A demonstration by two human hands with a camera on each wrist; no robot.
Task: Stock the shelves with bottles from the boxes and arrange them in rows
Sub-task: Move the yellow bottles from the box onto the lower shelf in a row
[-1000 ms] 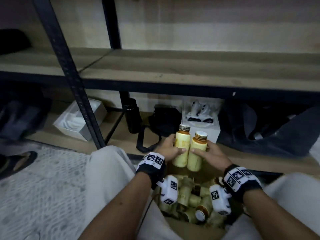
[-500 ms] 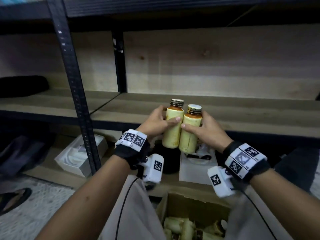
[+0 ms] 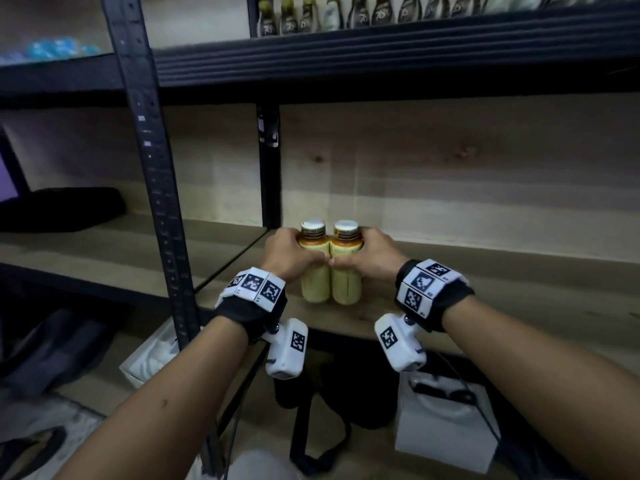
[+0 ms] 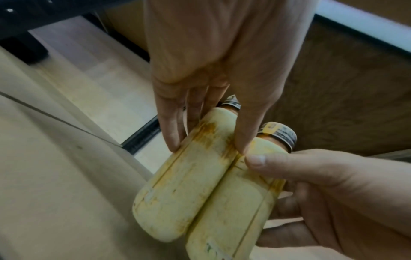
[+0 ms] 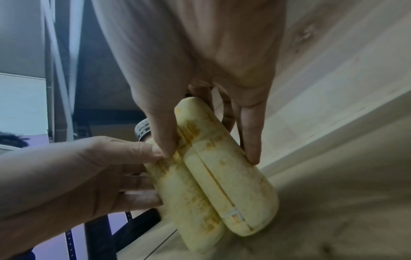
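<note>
Two pale yellow bottles with pale caps stand upright side by side, touching, at the left end of the wooden shelf (image 3: 502, 292). My left hand (image 3: 291, 254) grips the left bottle (image 3: 314, 282) around its upper body. My right hand (image 3: 367, 258) grips the right bottle (image 3: 346, 285) the same way. In the left wrist view my left hand (image 4: 206, 98) pinches the left bottle (image 4: 177, 190) between thumb and fingers, beside the right bottle (image 4: 233, 211). In the right wrist view my right hand (image 5: 204, 88) holds the right bottle (image 5: 231, 190) against the left bottle (image 5: 191, 207).
A black upright post (image 3: 152, 188) stands left of the bottles, another (image 3: 269, 168) behind them. Several dark bottles (image 3: 346, 12) line the shelf above. A white box (image 3: 446, 427) and a black bag (image 3: 332, 403) sit on the lowest shelf.
Both hands have carried the two bottles up from the box and forward onto the shelf, where the bottles now stand near its left end. My view has risen with them.
</note>
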